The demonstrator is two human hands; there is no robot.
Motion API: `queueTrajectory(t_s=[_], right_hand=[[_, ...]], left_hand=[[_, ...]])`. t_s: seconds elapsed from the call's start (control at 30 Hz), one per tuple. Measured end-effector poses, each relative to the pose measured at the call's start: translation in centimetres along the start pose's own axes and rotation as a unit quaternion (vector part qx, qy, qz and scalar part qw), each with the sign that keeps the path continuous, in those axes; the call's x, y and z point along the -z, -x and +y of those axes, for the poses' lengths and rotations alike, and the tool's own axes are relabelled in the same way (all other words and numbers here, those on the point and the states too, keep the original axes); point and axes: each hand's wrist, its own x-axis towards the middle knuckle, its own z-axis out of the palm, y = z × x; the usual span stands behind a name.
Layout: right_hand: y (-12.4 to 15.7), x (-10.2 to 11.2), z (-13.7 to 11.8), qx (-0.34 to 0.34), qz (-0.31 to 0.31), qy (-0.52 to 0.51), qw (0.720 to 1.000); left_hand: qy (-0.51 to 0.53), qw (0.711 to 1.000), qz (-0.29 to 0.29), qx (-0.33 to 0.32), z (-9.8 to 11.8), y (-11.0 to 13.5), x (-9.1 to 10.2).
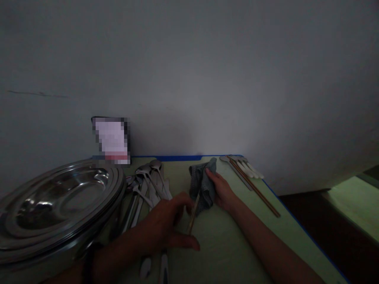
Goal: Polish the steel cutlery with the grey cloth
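My right hand (220, 189) is wrapped round a grey cloth (201, 185) on the green table (225, 244). A thin chopstick (193, 219) sticks out of the cloth toward me. My left hand (167, 225) hovers beside the chopstick's near end, fingers curled, thumb out on the table; I cannot make out whether it pinches the chopstick. Just left of it lies a heap of metal spoons (148, 185).
A stack of steel compartment trays (56, 205) fills the left. More chopsticks and white-handled utensils (248, 177) lie at the table's right, near its blue edge. A blurred small box (111, 140) stands against the wall. Two spoon handles (154, 268) lie near me.
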Motion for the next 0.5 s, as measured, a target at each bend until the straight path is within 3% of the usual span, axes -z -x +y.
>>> queueTrajectory(t_s=[0.2, 0.37, 0.5], right_hand=[[-0.1, -0.3, 0.0, -0.031, 0.014, -0.04, 0.999], [-0.1, -0.2, -0.2, -0.04, -0.043, -0.107, 0.993], [-0.3, 0.2, -0.1, -0.038, -0.039, -0.113, 0.992]], left_hand=[[-0.09, 0.993, -0.035, -0.065, 1.2, -0.5, 0.5], [-0.069, 0.996, 0.02, -0.054, 1.3, -0.7, 0.6], [-0.055, 0.996, 0.046, -0.06, 1.4, -0.6, 0.8]])
